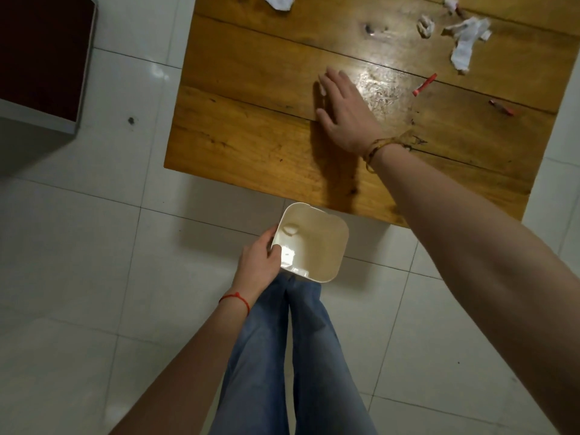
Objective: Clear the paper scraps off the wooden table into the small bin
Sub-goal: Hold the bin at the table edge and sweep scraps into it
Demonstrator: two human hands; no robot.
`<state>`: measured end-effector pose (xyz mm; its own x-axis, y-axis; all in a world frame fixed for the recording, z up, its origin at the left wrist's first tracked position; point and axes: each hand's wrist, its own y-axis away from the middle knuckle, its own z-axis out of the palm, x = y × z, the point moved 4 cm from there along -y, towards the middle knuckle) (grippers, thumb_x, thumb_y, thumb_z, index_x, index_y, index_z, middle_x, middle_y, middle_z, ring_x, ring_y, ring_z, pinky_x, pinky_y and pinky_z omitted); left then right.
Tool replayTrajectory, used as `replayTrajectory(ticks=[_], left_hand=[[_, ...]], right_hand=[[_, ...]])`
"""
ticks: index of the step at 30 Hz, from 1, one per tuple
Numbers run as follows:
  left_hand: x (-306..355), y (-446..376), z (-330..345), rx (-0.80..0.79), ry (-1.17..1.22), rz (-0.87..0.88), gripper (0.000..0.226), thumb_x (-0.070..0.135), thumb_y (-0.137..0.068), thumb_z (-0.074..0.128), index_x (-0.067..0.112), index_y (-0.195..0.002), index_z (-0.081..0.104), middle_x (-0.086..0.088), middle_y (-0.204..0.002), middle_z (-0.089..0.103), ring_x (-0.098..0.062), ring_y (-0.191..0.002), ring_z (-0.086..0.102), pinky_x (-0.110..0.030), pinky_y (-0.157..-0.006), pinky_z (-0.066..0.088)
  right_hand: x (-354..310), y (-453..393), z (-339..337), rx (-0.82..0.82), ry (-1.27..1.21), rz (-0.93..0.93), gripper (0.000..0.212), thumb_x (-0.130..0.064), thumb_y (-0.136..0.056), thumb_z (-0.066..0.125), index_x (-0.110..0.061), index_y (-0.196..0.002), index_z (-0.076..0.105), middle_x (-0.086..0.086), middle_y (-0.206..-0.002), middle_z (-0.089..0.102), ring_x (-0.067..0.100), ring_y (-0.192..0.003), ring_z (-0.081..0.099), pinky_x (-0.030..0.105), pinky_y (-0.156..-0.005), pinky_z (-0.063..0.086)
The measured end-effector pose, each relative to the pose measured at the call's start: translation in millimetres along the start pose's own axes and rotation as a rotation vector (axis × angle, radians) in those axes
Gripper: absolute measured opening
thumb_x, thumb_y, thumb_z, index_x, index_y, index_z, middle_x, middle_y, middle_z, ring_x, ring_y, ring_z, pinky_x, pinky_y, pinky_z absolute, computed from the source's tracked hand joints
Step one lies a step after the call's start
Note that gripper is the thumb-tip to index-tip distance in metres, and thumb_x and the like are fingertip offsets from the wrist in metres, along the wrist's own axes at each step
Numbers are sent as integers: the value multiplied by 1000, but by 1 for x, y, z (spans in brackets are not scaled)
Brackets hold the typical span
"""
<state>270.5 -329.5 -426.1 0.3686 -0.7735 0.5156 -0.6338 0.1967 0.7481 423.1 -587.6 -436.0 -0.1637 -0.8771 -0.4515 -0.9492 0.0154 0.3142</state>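
My left hand (258,258) grips the rim of the small cream bin (326,246), held just below the near edge of the wooden table (244,130). A crumpled white scrap (291,229) lies inside the bin. My right hand (340,111) lies flat on the table top, fingers spread, with nothing visibly in it. White paper scraps lie at the far right (466,43), beside them a smaller one (425,26), and another at the far edge (279,0). Two red scraps (424,84) (501,107) lie right of my hand.
White tiled floor (94,246) surrounds the table. A dark red cabinet (44,58) with a white frame stands at the left. My legs in blue jeans (292,356) are below the bin.
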Motion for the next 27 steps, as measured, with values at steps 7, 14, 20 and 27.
replayTrajectory(ticks=[7, 14, 20, 27], left_hand=[[2, 2, 4, -29, 35, -8, 47, 16, -91, 41, 33, -134, 51, 0, -87, 71, -11, -69, 62, -10, -55, 45], [0, 4, 13, -34, 63, -54, 46, 22, -89, 43, 31, -132, 53, -1, -97, 72, -21, -86, 67, -40, -81, 56], [5, 9, 20, -5, 102, -69, 42, 18, -88, 44, 23, -128, 58, 2, -107, 70, -19, -97, 65, -35, -88, 51], [15, 22, 29, 8, 117, -52, 38, 17, -89, 46, 23, -124, 58, 5, -100, 68, -15, -88, 64, -31, -81, 51]], right_hand=[[-4, 21, 13, -39, 41, -40, 58, -37, -102, 35, -14, -153, 19, 3, -163, 12, 21, -150, 6, 39, -121, 9], [-20, 113, 55, -131, 20, -242, 55, -35, -102, 34, -13, -151, 27, 5, -161, 20, 21, -150, 9, 39, -122, 7], [-25, 188, 90, -199, -14, -342, 50, -29, -102, 38, -10, -148, 35, 7, -159, 24, 20, -150, 9, 38, -122, 7], [-18, 228, 85, -90, -117, -184, 50, -32, -102, 38, -10, -147, 36, 6, -158, 29, 19, -149, 15, 31, -122, 8]])
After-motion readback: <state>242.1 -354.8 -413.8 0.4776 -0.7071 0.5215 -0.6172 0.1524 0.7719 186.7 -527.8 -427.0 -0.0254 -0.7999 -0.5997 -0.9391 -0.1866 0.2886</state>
